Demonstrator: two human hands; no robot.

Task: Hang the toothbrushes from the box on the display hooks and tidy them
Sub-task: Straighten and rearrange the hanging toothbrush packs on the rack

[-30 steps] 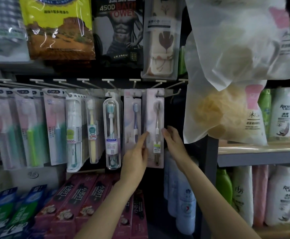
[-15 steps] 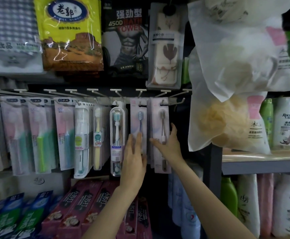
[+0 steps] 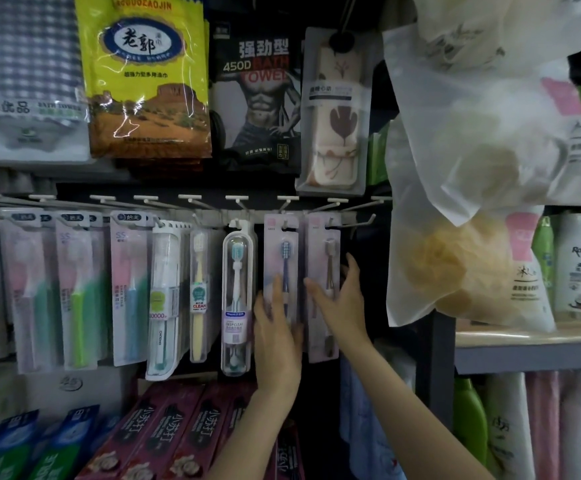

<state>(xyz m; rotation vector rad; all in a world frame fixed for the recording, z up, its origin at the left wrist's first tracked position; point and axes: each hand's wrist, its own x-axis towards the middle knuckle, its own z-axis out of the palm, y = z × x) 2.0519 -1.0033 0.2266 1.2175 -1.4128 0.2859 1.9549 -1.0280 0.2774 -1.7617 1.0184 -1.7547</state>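
Two bare hands reach up to a shop's white wire display hooks (image 3: 361, 221). The left hand (image 3: 277, 332) lies flat, fingers straight, against a hanging pink card pack with a blue toothbrush (image 3: 284, 251). The right hand (image 3: 342, 299), open and gripping nothing, touches the neighbouring pale card pack with a brown toothbrush (image 3: 329, 252). Tidying well probably means pressing gently, squaring both packs so they hang straight and level.

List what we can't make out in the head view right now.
- Lower part of the blue toothbrush pack: covered by the left hand.
- Far edge of the brown toothbrush pack: behind the right hand, so the grip is unclear.
- The box of toothbrushes: not in view.
- Small print on the packs: too small and blurred.
- Toothpaste boxes: cut off by the bottom edge.
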